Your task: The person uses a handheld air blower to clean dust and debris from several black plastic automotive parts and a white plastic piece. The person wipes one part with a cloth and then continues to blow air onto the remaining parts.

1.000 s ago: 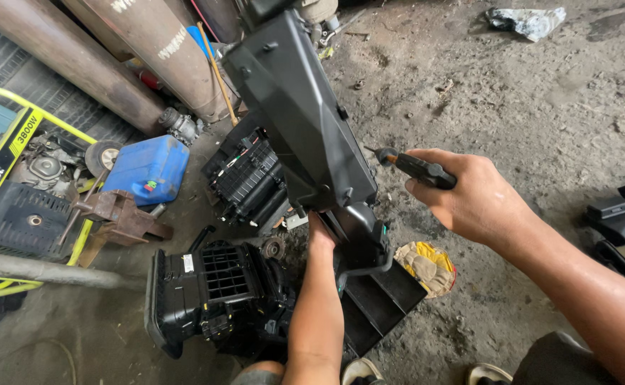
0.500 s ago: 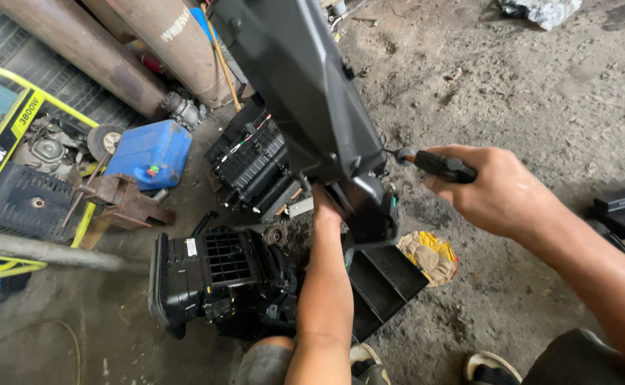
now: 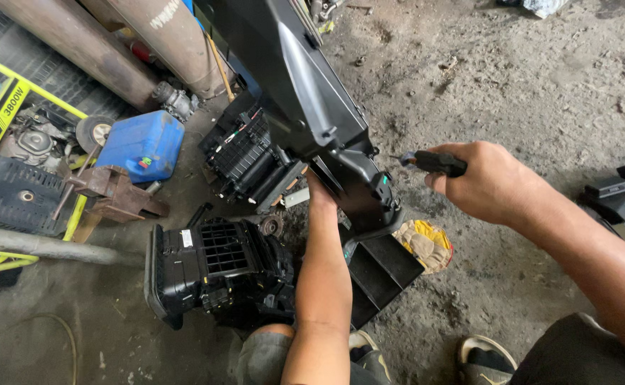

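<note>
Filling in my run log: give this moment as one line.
left hand: holds black plastic housing from below | right hand: grips screwdriver, tip near housing | dirt floor

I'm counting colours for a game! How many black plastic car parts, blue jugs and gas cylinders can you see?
Black plastic housings: 3, one held up, one on the ground behind it, one vented unit by the knee
Blue jugs: 1
Gas cylinders: 2
Total: 6
</note>
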